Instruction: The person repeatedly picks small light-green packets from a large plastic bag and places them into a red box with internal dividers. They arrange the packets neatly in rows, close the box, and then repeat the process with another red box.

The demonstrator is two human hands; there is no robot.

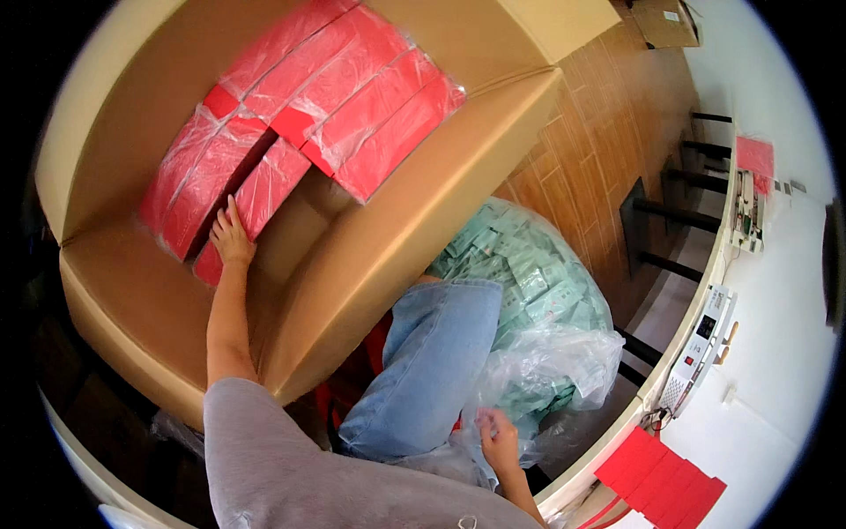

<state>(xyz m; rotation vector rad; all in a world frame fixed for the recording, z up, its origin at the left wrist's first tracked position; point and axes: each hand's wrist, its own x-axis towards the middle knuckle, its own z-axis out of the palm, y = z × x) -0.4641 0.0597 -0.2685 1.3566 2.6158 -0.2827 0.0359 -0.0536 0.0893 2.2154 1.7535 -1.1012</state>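
Note:
My left hand (pixel 231 236) reaches into a large cardboard box (pixel 397 194). Its fingers are spread and lie against a long red packet (pixel 271 187) wrapped in clear film, which sits lower than the red packet (pixel 207 181) beside it. More film-wrapped red packets (pixel 379 132) fill the far part of the box, side by side. By my knee, my right hand (pixel 500 438) has its fingers curled together in front of the loose clear plastic of a big bag (pixel 555 357). Whether a fold of plastic is between those fingers is hidden. Many small pale-green packets (pixel 529 273) fill the bag.
A white table (pixel 758 353) curves along the right, with black metal legs (pixel 679 214). On it are a white machine (pixel 701 348) and red sheets (pixel 661 476). A smaller carton (pixel 665 22) stands farther off on the wood-look floor (pixel 586 123).

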